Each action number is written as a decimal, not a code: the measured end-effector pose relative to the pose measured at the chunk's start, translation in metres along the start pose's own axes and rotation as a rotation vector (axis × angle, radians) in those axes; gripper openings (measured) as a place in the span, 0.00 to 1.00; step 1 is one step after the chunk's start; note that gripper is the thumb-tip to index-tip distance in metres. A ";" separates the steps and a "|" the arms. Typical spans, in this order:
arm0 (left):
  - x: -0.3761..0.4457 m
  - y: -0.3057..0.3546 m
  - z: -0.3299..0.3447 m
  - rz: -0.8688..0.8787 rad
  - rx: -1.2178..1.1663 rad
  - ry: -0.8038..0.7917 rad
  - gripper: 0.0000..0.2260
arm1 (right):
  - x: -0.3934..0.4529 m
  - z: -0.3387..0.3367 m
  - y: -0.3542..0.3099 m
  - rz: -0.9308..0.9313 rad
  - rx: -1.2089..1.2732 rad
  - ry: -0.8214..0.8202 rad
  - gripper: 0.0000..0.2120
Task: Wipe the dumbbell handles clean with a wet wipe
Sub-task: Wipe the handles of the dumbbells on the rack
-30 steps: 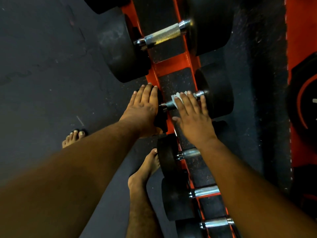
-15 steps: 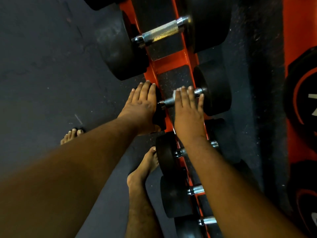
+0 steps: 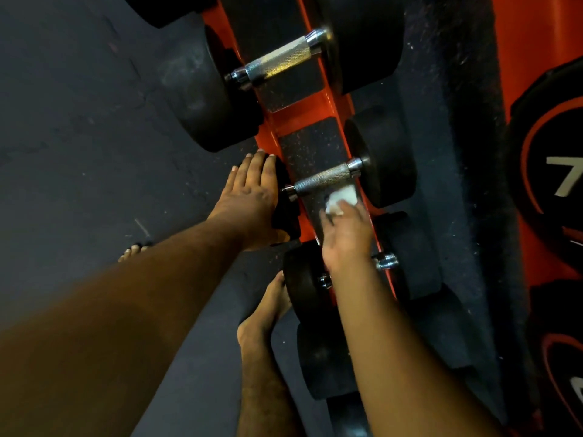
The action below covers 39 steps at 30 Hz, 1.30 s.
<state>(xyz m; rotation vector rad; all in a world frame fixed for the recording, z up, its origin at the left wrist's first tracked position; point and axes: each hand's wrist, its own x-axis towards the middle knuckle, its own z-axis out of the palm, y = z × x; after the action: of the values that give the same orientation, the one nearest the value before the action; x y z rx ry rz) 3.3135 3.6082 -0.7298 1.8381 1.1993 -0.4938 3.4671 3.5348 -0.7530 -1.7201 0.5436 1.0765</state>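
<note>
Left foot [image 3: 136, 250]: bare toes on the dark rubber floor [image 3: 79, 137], set wide, probably to steady a forward lean.
Left hand [image 3: 249, 197]: laid flat, fingers straight and together, pressing on the near black head of the middle dumbbell, apparently so it cannot roll on the rack while its bar is rubbed.
Orange rack [image 3: 315, 102]: its rails cradle each dumbbell by the heads, leaving the bars exposed in a row (handy for wiping).
Big dumbbell handle [image 3: 279, 63]: knurled steel, bare, beyond both hands.
Middle dumbbell handle [image 3: 323, 179]: the one in hand, I judge; uncovered now, lying between the two hands.
Wet wipe [image 3: 342, 200]: crumpled white wad just below that bar's right end; whether it touches the steel I cannot tell.
Right hand [image 3: 347, 234]: fingers curled, pinching the wipe, a little off the bar (perhaps regathering it).
Nearer handles [image 3: 383, 261]: smaller dumbbells under the right forearm, likely next.
Weight plates [image 3: 552, 171]: black and orange, far right.
</note>
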 end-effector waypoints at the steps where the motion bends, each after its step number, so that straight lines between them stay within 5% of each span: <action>1: 0.000 0.000 0.000 0.000 0.001 0.001 0.64 | 0.006 0.014 -0.010 -0.003 0.081 -0.033 0.12; 6: 0.001 -0.001 0.002 -0.003 -0.007 0.010 0.64 | 0.017 0.051 -0.030 0.024 0.205 -0.103 0.06; 10: 0.001 -0.002 0.001 -0.002 -0.018 0.000 0.64 | 0.009 0.040 -0.031 0.077 0.088 -0.181 0.12; 16: 0.001 -0.001 0.002 -0.009 -0.011 0.003 0.64 | 0.000 0.049 -0.037 0.088 0.051 -0.045 0.13; 20: 0.001 0.000 0.001 -0.014 -0.015 -0.010 0.65 | 0.015 0.058 -0.037 0.097 0.087 -0.093 0.03; 26: 0.001 0.000 0.002 -0.019 -0.014 0.002 0.65 | -0.004 0.047 -0.031 0.140 0.040 -0.107 0.18; 36: 0.000 0.000 0.001 -0.017 -0.019 -0.011 0.65 | -0.007 0.044 -0.016 0.188 -0.153 -0.157 0.09; 39: 0.000 -0.001 0.002 -0.007 -0.012 0.005 0.65 | 0.001 0.046 -0.033 0.203 -0.014 -0.150 0.05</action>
<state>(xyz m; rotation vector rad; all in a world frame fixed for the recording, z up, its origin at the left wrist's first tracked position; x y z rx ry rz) 3.3134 3.6069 -0.7313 1.8260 1.2101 -0.4856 3.4736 3.5903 -0.7428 -1.6055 0.6256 1.3445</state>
